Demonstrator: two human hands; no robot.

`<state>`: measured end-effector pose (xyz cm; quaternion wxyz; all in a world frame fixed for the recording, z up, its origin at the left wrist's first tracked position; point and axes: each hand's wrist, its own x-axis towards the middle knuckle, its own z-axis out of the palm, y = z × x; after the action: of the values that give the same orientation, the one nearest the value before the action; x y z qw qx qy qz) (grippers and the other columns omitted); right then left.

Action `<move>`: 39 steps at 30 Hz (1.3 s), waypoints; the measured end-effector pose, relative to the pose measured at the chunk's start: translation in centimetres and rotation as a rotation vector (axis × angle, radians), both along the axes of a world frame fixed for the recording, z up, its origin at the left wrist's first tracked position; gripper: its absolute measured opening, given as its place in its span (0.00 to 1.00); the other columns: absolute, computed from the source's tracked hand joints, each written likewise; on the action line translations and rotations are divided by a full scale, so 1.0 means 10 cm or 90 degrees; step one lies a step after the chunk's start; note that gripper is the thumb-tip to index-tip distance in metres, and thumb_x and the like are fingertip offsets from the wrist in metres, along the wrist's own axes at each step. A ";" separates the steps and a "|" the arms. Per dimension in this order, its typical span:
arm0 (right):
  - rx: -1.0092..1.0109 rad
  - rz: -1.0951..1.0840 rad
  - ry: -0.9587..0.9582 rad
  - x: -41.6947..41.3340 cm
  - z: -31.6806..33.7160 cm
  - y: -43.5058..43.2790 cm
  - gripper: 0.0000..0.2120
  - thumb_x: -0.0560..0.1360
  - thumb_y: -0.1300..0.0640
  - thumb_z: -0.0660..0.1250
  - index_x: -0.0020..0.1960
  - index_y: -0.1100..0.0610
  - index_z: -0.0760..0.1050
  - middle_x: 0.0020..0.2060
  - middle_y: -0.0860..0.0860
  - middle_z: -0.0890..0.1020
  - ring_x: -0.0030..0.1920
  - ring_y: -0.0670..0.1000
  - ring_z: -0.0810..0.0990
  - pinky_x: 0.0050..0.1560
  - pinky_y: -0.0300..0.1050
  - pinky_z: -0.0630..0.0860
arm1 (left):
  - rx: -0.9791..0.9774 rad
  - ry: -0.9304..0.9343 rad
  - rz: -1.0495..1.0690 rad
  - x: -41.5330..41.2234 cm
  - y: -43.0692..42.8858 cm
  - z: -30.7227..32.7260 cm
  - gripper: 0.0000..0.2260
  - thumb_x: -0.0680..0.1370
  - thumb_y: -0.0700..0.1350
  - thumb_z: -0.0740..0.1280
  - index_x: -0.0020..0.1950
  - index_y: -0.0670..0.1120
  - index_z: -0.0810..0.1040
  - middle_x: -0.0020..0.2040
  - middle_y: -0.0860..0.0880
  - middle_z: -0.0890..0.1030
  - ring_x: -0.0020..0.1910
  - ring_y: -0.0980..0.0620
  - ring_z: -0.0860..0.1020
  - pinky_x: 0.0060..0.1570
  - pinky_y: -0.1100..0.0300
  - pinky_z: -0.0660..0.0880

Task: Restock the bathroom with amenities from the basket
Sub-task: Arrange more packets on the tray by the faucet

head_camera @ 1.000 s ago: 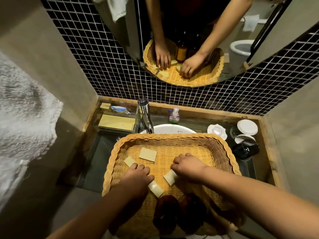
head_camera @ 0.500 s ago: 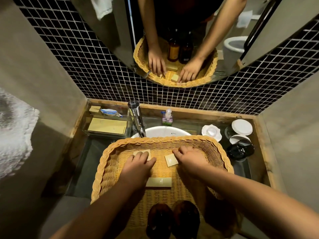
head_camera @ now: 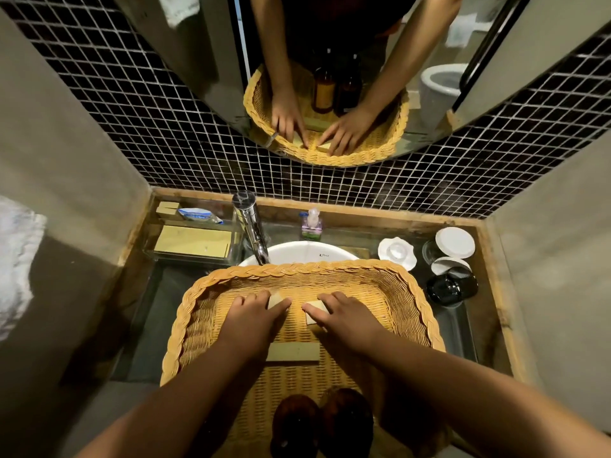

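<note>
A wicker basket [head_camera: 420,312] rests over the white sink [head_camera: 297,252]. Inside it, my left hand [head_camera: 251,317] lies palm down on a small beige amenity box [head_camera: 275,299], fingers spread over it. My right hand [head_camera: 344,317] presses flat on another small beige box [head_camera: 312,311]. A longer flat beige box [head_camera: 292,352] lies between my wrists. Two brown bottles [head_camera: 320,424] stand at the basket's near end. Neither box is lifted; whether the fingers grip them is unclear.
A clear tray [head_camera: 193,241] at the back left holds beige packets and a blue sachet [head_camera: 198,214]. The chrome tap [head_camera: 253,226] and a small soap bottle [head_camera: 311,223] stand behind the sink. A white dish [head_camera: 396,252], lidded cups [head_camera: 454,242] and a dark cup [head_camera: 451,287] sit on the right.
Both hands slid from the basket's near part toward its far side, and each now rests on a small box. The long box now lies between my wrists.
</note>
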<state>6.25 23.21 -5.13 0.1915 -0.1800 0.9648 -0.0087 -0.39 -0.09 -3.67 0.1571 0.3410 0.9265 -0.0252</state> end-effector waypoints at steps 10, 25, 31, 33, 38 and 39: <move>-0.208 -0.164 -0.046 -0.05 0.26 -0.07 0.32 0.66 0.18 0.54 0.57 0.40 0.73 0.49 0.45 0.79 0.49 0.48 0.79 0.49 0.51 0.79 | 0.144 -0.067 0.138 -0.10 -0.02 0.03 0.26 0.76 0.56 0.67 0.73 0.60 0.65 0.65 0.56 0.74 0.65 0.52 0.70 0.62 0.51 0.68; -0.354 -0.331 -0.020 -0.12 0.26 -0.23 0.33 0.74 0.52 0.72 0.74 0.44 0.61 0.61 0.49 0.81 0.59 0.51 0.79 0.58 0.48 0.76 | 0.363 -0.238 0.154 0.01 -0.22 0.04 0.16 0.74 0.40 0.68 0.60 0.52 0.79 0.75 0.52 0.61 0.70 0.53 0.63 0.66 0.63 0.61; -0.380 -0.293 0.021 -0.14 0.24 -0.28 0.18 0.75 0.55 0.70 0.64 0.49 0.73 0.57 0.47 0.81 0.56 0.49 0.78 0.56 0.45 0.75 | 0.381 -0.278 0.182 0.09 -0.17 0.02 0.10 0.75 0.50 0.72 0.56 0.52 0.82 0.61 0.54 0.72 0.61 0.55 0.72 0.58 0.62 0.71; -0.366 -0.273 0.041 -0.14 0.23 -0.30 0.17 0.78 0.56 0.67 0.66 0.51 0.74 0.60 0.48 0.79 0.59 0.49 0.76 0.60 0.42 0.72 | 0.403 -0.250 0.214 0.09 -0.14 0.02 0.15 0.74 0.45 0.73 0.60 0.51 0.80 0.61 0.55 0.72 0.60 0.57 0.71 0.59 0.65 0.69; -0.385 -0.305 0.036 -0.12 0.25 -0.33 0.25 0.81 0.56 0.61 0.77 0.49 0.63 0.54 0.50 0.72 0.54 0.48 0.71 0.58 0.41 0.71 | 0.444 -0.210 0.278 0.04 -0.11 0.08 0.30 0.71 0.41 0.74 0.71 0.52 0.71 0.65 0.52 0.74 0.59 0.60 0.68 0.57 0.68 0.63; -0.382 -0.304 0.034 -0.13 0.26 -0.33 0.27 0.81 0.57 0.61 0.78 0.48 0.60 0.54 0.50 0.71 0.53 0.47 0.71 0.57 0.40 0.71 | 0.444 -0.201 0.282 0.03 -0.11 0.09 0.28 0.72 0.40 0.73 0.71 0.51 0.72 0.64 0.51 0.77 0.57 0.60 0.71 0.56 0.67 0.66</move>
<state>4.98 19.91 -2.55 0.0976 0.0015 0.9389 -0.3301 -0.13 -1.18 -2.77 0.1740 0.1663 0.8949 0.3758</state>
